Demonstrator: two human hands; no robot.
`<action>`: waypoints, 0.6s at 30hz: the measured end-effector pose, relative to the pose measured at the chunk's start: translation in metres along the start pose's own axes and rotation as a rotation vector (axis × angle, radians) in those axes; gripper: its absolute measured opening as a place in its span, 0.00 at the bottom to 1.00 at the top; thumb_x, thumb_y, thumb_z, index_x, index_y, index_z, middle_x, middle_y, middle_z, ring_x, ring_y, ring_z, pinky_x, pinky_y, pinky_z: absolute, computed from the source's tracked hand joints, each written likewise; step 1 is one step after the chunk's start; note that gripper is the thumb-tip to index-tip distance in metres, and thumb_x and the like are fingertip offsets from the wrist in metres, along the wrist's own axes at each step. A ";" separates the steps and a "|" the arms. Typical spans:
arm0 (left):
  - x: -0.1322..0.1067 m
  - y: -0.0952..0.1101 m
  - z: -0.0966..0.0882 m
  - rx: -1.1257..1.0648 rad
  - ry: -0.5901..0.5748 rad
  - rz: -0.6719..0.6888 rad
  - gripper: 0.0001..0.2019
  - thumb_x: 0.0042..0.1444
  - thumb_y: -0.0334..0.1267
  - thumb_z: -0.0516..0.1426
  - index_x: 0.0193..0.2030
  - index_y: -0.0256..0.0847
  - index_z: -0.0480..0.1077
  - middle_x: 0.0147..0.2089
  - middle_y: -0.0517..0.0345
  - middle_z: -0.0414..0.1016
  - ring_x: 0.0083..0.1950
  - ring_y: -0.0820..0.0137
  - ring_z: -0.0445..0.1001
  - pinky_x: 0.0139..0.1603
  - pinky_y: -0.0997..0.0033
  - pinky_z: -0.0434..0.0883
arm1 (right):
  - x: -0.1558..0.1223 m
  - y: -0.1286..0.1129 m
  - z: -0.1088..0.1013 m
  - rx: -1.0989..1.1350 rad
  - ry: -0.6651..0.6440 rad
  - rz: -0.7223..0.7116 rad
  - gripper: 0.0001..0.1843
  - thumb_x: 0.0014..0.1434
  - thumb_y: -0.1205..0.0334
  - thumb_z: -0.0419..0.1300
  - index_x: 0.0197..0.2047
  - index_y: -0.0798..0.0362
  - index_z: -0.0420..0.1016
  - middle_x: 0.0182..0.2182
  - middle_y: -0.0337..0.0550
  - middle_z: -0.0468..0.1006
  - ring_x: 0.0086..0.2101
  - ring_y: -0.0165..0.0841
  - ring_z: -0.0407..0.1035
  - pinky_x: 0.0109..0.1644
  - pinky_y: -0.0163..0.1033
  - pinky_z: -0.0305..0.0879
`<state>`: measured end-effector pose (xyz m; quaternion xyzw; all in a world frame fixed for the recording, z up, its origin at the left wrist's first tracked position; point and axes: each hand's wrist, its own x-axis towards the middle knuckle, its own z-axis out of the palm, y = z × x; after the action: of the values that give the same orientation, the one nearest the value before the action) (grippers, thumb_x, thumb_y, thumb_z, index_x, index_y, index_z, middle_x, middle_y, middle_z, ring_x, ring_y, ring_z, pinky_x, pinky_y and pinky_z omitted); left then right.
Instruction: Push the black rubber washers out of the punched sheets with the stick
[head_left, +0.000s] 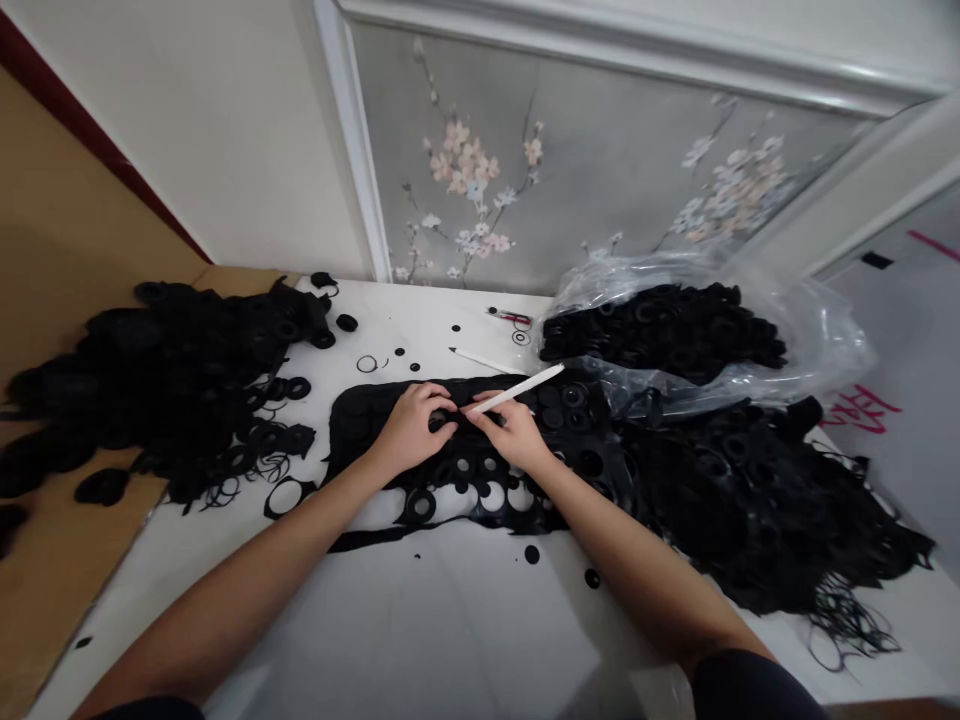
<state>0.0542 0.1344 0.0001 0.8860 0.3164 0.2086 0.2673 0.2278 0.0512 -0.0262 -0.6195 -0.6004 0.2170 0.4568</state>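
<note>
Black punched sheet [465,470], white stick [517,389], white table [450,620], grey wall panel [600,170] with pink blossoms.

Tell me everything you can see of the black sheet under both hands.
The black sheet looks like thin, limp rubber or foam, lying flat on the white table. Rings and discs are cut into it; along its near edge round holes show white. The left hand rests on it, fingers curled; the right hand, holding a white stick, touches it too.
</note>
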 end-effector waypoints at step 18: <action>0.000 0.001 0.003 0.016 0.008 0.008 0.08 0.51 0.33 0.59 0.39 0.40 0.73 0.48 0.53 0.73 0.52 0.61 0.70 0.57 0.55 0.67 | -0.004 -0.006 -0.004 -0.272 -0.082 -0.275 0.10 0.62 0.65 0.57 0.41 0.47 0.80 0.39 0.42 0.83 0.50 0.42 0.71 0.53 0.51 0.67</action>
<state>0.0568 0.1327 -0.0013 0.8884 0.3155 0.2108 0.2582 0.2272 0.0455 -0.0203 -0.5783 -0.7212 0.0945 0.3695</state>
